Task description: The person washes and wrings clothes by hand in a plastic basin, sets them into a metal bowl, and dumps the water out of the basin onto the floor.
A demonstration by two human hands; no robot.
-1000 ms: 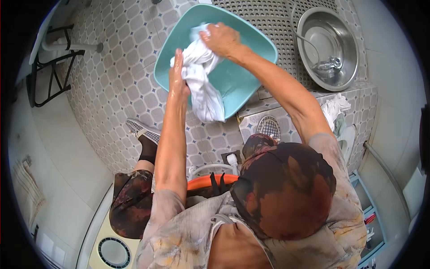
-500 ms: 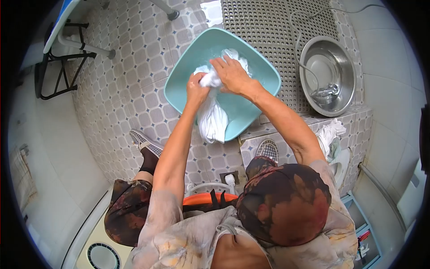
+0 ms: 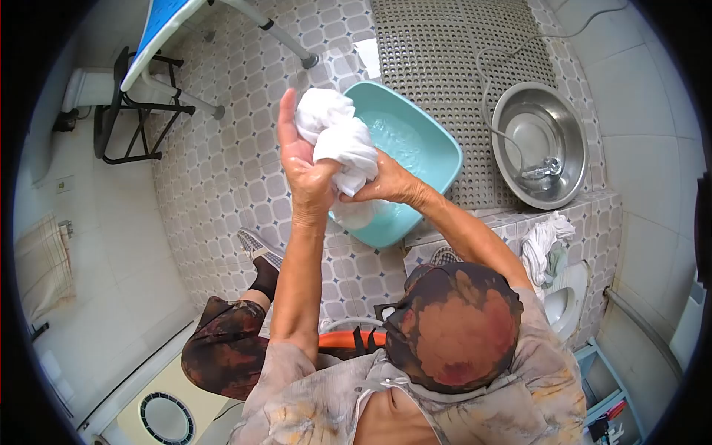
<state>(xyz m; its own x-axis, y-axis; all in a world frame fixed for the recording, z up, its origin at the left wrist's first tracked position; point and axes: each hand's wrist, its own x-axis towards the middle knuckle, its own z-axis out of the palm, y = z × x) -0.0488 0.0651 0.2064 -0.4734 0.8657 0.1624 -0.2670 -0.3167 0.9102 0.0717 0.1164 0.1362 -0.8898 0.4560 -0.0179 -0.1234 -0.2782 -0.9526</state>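
A bunched, wet white cloth (image 3: 347,144) is held up above the near left side of the turquoise basin (image 3: 437,185). My left hand (image 3: 308,174) supports the cloth from the left, its thumb across the cloth and a finger stretched up beside it. From the right, my right hand (image 3: 391,179) grips the lower part of the bundle, thumb and fingers closed round it. Rippling water shows in the basin. Below my hands, more whitish cloth (image 3: 354,213) lies at the near side of the basin, partly hidden.
A steel bowl (image 3: 512,159) with a shower head (image 3: 547,168) and hose stands on the right, beside a perforated mat (image 3: 460,52). Crumpled white laundry (image 3: 545,241) lies near the squat toilet (image 3: 565,308). At upper left are a blue-topped folding table (image 3: 167,22) and a black folding frame (image 3: 111,130).
Both hands have lifted the white cloth up from the basin and shifted left, gathering it into a compact bundle. The view has shifted, so the basin appears lower.
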